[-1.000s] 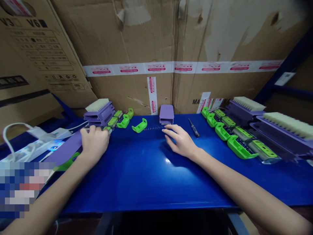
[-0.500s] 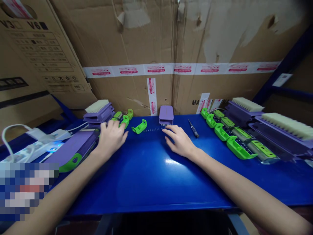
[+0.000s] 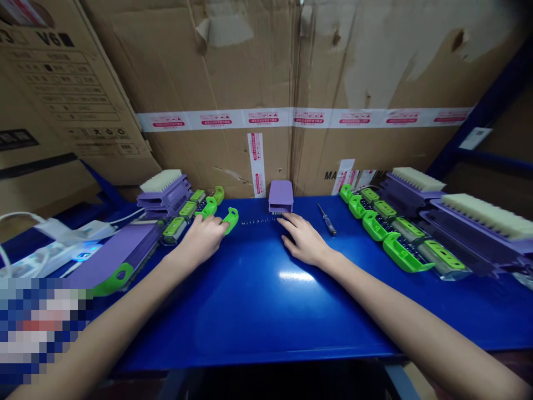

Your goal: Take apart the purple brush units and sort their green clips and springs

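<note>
My left hand (image 3: pixel 207 240) has its fingers closed on a green plastic end cap (image 3: pixel 231 220), which stands tilted at the fingertips. Just right of that cap, a thin coil spring (image 3: pixel 259 221) lies on the blue table. My right hand (image 3: pixel 306 239) rests with fingers stretched and thumb apart, its fingertips at the right end of the spring and just in front of a small purple housing (image 3: pixel 281 194). Behind my left hand is another green cap (image 3: pixel 208 208), partly covered by the fingers. A screwdriver (image 3: pixel 327 219) lies right of my right hand.
On the right stand green caps (image 3: pixel 375 226), clear boxes with green tops (image 3: pixel 410 228) and purple brush heads (image 3: pixel 485 216). Purple brush parts (image 3: pixel 164 191), a long purple body (image 3: pixel 119 250) and a power strip (image 3: pixel 54 253) occupy the left. Cardboard (image 3: pixel 216 66) walls the back.
My left hand has moved right from the left-hand parts and taken hold of the green end cap, which has turned and tilted. My right hand has stayed at the spring.
</note>
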{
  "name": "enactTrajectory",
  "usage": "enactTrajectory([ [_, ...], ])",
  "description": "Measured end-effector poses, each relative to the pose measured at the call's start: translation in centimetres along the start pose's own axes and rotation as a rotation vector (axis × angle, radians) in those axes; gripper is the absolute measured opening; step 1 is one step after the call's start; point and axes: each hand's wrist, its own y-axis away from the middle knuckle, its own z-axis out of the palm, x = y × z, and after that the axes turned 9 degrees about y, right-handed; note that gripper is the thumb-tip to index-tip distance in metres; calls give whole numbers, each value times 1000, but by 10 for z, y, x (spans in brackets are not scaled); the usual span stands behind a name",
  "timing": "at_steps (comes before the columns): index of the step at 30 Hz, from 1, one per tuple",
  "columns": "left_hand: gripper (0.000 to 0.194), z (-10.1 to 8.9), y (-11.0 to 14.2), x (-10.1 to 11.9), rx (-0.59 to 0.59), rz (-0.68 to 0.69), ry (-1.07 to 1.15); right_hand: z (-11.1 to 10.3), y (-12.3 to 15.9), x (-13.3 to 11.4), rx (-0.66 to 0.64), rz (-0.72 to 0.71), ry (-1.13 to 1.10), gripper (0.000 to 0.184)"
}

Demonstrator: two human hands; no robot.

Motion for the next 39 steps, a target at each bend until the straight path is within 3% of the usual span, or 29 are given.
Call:
enactTrajectory([
  [8, 30, -11, 37, -23, -80, -143, -10, 1, 0, 0, 11, -8, 6, 48],
  [16, 27, -5, 40, -41, -71, -189, 34, 2, 1, 0, 47, -28, 7, 46],
  [26, 27, -5, 28, -34, -95, -152, 4, 0, 1, -1, 29, -20, 19, 47],
  [39, 26, -10, 34, -30, -77, -162, 37, -3, 1, -2, 20, -23, 12, 47],
])
